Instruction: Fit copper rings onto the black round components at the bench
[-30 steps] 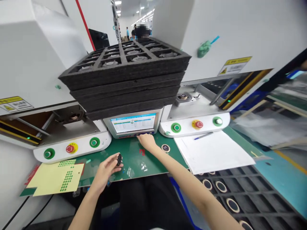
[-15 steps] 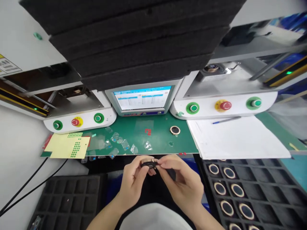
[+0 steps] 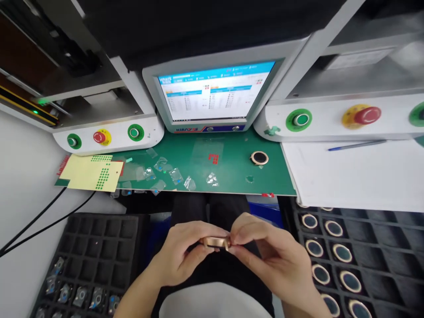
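Both hands are pinching a small copper-coloured ring (image 3: 216, 242) between them, low over the lap, near of the green mat (image 3: 232, 170). The left hand (image 3: 180, 256) is gripping its left end, the right hand (image 3: 271, 256) its right end. The ring is showing edge-on, its long axis lying left to right. A second ring (image 3: 259, 157) is resting on the mat's right part.

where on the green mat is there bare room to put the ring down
The green mat is bare between the red marks and the loose ring, and right of that ring up to the white paper. The left half is crowded with clear film scraps and the yellow sticker sheet. Both hands, left hand and right hand, hold the gold ring.
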Tool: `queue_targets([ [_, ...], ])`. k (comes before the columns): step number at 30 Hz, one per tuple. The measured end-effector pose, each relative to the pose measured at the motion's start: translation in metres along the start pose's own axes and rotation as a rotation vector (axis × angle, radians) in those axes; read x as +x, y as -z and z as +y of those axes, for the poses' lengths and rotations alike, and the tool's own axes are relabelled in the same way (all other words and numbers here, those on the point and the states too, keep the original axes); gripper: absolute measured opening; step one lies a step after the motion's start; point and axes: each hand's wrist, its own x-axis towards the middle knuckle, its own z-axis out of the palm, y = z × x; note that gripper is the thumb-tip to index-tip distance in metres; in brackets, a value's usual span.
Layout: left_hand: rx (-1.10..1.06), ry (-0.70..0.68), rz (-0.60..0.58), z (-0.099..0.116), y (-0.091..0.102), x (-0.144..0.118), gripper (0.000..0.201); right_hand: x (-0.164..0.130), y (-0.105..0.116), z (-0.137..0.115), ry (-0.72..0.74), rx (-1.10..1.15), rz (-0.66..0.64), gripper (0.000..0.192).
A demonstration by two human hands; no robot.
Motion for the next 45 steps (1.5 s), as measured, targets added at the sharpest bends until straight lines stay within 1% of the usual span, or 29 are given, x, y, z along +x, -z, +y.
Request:
queue_targets([
  [2,-0.011,0.017,0.012,-0.004,-0.004,-0.005,0.028,-0.002,0.003,0.004,0.015,-0.012,-0.052,0.029],
  [4,-0.037,0.038,0.058,-0.008,-0.008,-0.008,0.028,-0.004,0.001,0.006,0.055,-0.039,-0.04,0.033],
  [5,-0.053,0.044,0.082,-0.009,-0.011,-0.01,0.028,-0.005,-0.001,0.007,0.078,-0.05,-0.015,0.034],
  [7,-0.071,0.042,0.112,-0.011,-0.014,-0.01,0.03,-0.006,-0.007,0.009,0.107,-0.059,0.083,0.037],
  [9,-0.066,0.019,0.119,-0.013,-0.015,-0.009,0.03,-0.009,-0.013,0.012,0.111,-0.05,0.199,0.043],
  [11,-0.046,-0.001,0.114,-0.015,-0.014,-0.006,0.03,-0.012,-0.017,0.015,0.098,-0.03,0.266,0.049],
  [14,-0.025,-0.022,0.105,-0.018,-0.011,-0.003,0.03,-0.015,-0.018,0.017,0.075,-0.023,0.253,0.047],
  [17,-0.008,-0.053,0.101,-0.022,-0.009,-0.003,0.031,-0.012,-0.014,0.016,0.054,-0.072,0.227,0.042],
  [21,0.065,-0.112,0.145,-0.026,-0.012,-0.003,0.034,-0.001,-0.011,0.007,0.061,-0.228,0.184,0.039],
  [22,0.089,-0.101,0.173,-0.026,-0.012,-0.003,0.034,0.001,-0.011,0.005,0.064,-0.267,0.172,0.038],
  [23,0.114,-0.059,0.226,-0.027,-0.012,-0.003,0.033,0.003,-0.011,0.003,0.066,-0.3,0.15,0.037],
  [24,0.139,0.001,0.316,-0.029,-0.01,-0.003,0.032,0.004,-0.011,0.002,0.073,-0.324,0.118,0.036],
  [26,0.164,0.117,0.595,-0.034,-0.005,-0.002,0.027,0.006,-0.009,0.006,0.089,-0.365,0.083,0.033],
  [27,0.153,0.151,0.74,-0.037,-0.002,-0.002,0.024,0.007,-0.006,0.012,0.098,-0.389,0.089,0.032],
  [28,0.123,0.162,0.856,-0.041,0.002,-0.002,0.021,0.009,-0.004,0.021,0.1,-0.426,0.127,0.031],
  [29,0.079,0.167,0.925,-0.044,0.005,-0.002,0.019,0.012,-0.001,0.032,0.088,-0.476,0.188,0.029],
  [30,0.029,0.181,0.948,-0.048,0.008,-0.002,0.017,0.017,0.002,0.045,0.058,-0.533,0.26,0.026],
  [31,-0.021,0.218,0.935,-0.051,0.01,-0.002,0.017,0.024,0.005,0.059,0.016,-0.602,0.318,0.025],
  [32,-0.073,0.267,0.905,-0.054,0.011,-0.002,0.018,0.031,0.007,0.073,-0.034,-0.656,0.337,0.024],
  [34,-0.182,0.359,0.832,-0.057,0.01,-0.002,0.019,0.047,0.009,0.097,-0.119,-0.701,0.299,0.026],
  [37,-0.323,0.414,0.754,-0.058,0.007,-0.002,0.018,0.064,0.005,0.118,-0.175,-0.681,0.221,0.024],
  [39,-0.405,0.447,0.727,-0.058,0.006,-0.001,0.019,0.07,0.0,0.123,-0.201,-0.668,0.201,0.021],
  [41,-0.486,0.508,0.688,-0.059,0.007,0.0,0.023,0.072,-0.003,0.125,-0.225,-0.646,0.189,0.018],
  [43,-0.541,0.57,0.635,-0.061,0.01,-0.001,0.027,0.073,-0.004,0.124,-0.248,-0.607,0.18,0.018],
  [45,-0.549,0.621,0.582,-0.062,0.011,-0.001,0.029,0.073,-0.003,0.118,-0.27,-0.556,0.188,0.018],
])
